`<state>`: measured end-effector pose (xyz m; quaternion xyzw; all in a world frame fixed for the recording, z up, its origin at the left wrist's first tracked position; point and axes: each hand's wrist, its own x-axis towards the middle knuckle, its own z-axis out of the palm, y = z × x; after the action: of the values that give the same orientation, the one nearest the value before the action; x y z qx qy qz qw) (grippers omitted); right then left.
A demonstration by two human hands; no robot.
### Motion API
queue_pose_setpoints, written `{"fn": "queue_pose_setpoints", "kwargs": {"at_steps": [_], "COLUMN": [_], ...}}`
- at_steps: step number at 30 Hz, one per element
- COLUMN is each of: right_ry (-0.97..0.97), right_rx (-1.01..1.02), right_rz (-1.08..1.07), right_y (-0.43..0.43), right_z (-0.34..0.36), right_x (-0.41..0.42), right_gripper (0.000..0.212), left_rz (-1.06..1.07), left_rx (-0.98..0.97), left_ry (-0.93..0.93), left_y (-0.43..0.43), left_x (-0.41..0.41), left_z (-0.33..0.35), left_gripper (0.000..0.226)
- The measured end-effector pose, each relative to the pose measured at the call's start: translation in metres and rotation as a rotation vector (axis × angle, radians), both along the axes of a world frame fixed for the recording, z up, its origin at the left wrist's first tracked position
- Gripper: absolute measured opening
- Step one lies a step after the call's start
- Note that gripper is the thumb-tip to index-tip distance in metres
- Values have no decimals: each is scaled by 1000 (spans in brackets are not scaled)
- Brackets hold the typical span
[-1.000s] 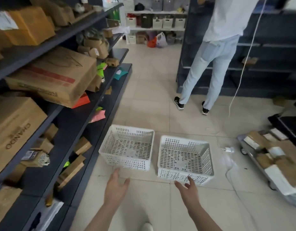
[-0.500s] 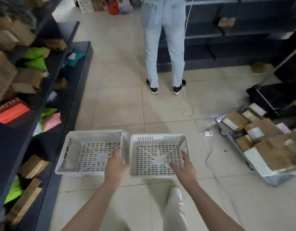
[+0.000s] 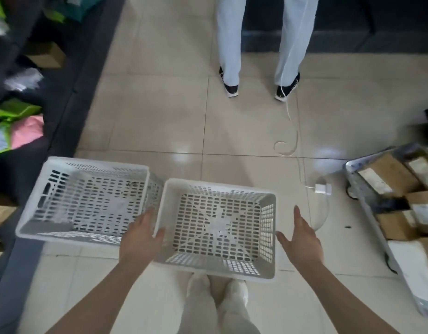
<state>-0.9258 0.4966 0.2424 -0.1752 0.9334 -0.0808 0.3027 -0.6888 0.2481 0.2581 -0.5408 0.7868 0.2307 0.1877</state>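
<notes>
Two empty white perforated plastic baskets stand side by side on the tiled floor. The left basket (image 3: 95, 163) sits next to the dark shelving. The right basket (image 3: 220, 187) is directly in front of my feet. My left hand (image 3: 140, 239) lies in the gap between the baskets, fingers straight against the right basket's left wall and thumb at its rim. My right hand (image 3: 302, 239) is spread flat just beyond that basket's right wall, with its thumb close to the rim; whether it touches is unclear.
A person in pale trousers (image 3: 228, 44) and black shoes stands ahead. A white cable (image 3: 290, 141) with a charger (image 3: 322, 189) trails over the floor. At the right stands a cart (image 3: 352, 169) of cardboard parcels; at the left, dark shelving (image 3: 63, 112) with coloured packets (image 3: 20, 121).
The view has tipped down and come closer to the baskets. Both hands have moved forward to either side of the right basket, which now sits skewed and nearer my feet.
</notes>
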Motion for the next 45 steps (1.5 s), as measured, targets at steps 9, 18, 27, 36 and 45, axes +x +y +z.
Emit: {"fn": "queue_pose_setpoints", "kwargs": {"at_steps": [9, 18, 27, 36, 45], "right_ry": [-57, -6, -12, -13, 216], "right_rx": [108, -170, -175, -154, -200], "right_rz": [-23, -382, -380, -369, -279], "right_y": [3, 20, 29, 37, 11], "right_z": [-234, -314, -261, -36, 258], "right_x": [-32, -3, -5, -16, -21], "right_gripper": [100, 76, 70, 76, 80], "left_rz": [5, 160, 120, 73, -30], "left_rx": [-11, -108, -117, -36, -235], "left_ry": [-128, -58, -10, 103, 236], "left_y": [-45, -37, -45, -57, -103], "left_x": [6, 24, 21, -7, -16], "left_z": [-222, -314, -268, -52, 224], "left_gripper": [78, 66, 55, 37, 38]}}
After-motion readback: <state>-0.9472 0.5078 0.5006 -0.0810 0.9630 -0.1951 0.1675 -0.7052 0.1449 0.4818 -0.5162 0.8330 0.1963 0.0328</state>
